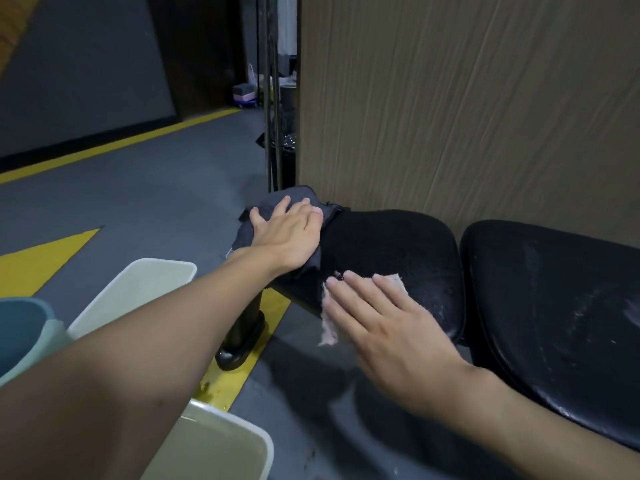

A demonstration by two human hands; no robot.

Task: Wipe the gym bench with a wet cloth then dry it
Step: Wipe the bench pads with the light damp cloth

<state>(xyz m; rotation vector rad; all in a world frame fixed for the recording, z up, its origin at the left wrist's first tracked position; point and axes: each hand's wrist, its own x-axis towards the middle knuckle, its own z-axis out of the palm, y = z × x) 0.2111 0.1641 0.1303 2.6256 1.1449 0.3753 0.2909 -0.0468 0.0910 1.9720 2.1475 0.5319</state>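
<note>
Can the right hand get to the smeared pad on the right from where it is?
Probably yes. The right hand lies flat on the pale cloth at the front edge of the left pad; the smeared pad is beside it, across a narrow gap, with nothing seen between them.

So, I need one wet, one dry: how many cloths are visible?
2. A dark grey cloth under the left hand at the left end of the bench pad; a pale cloth under the right hand at its near edge.
</note>
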